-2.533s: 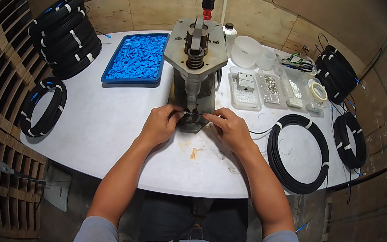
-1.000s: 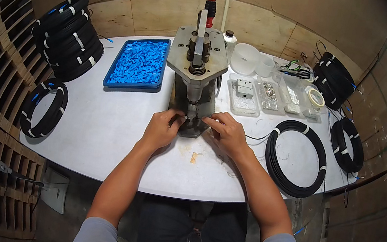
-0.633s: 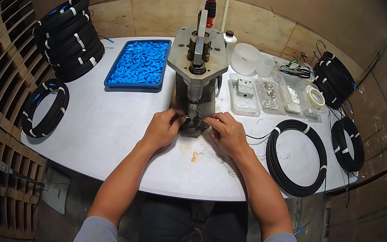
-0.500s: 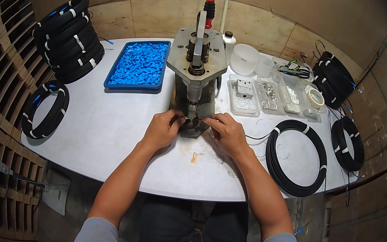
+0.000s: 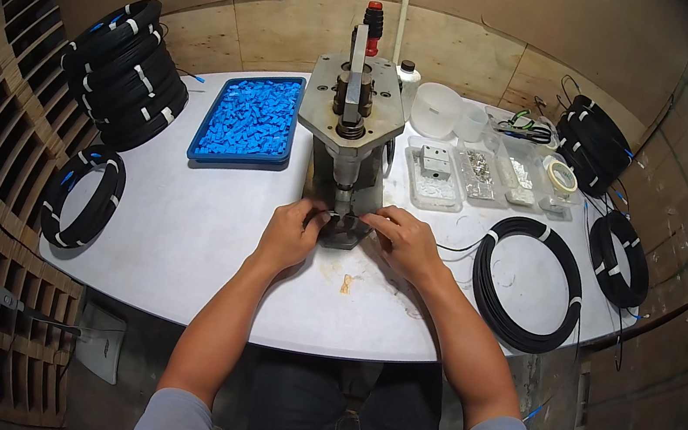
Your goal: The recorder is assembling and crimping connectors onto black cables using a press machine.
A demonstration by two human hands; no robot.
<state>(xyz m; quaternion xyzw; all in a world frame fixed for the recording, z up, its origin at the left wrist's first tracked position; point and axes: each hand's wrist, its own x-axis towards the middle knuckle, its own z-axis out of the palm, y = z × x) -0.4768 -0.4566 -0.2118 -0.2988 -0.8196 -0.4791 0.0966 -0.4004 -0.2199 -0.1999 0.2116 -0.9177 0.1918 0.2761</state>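
A grey metal hand press [image 5: 354,102] with a red-and-black handle stands in the middle of the table. Both my hands are at its base, under the ram. My left hand [image 5: 293,230] is closed at the left side of the press, fingertips pinched together; what they hold is too small to make out. My right hand [image 5: 404,239] pinches from the right side. A thin black cable [image 5: 460,249] leads from the large black cable coil [image 5: 482,283] to behind this hand, which appears to grip its end. The tip between the hands cannot be seen clearly.
To the left are a blue tray [image 5: 237,163] of small blue parts, a stack of black coils [image 5: 134,80] and a single coil [image 5: 55,205]. Clear boxes of small parts [image 5: 476,197], plastic cups [image 5: 436,109] and more coils [image 5: 596,145] stand right. A yellowish scrap [image 5: 346,284] lies in front.
The whole view has shifted down very slightly. Both hands stay at the press base, with the left fingers moving a little.
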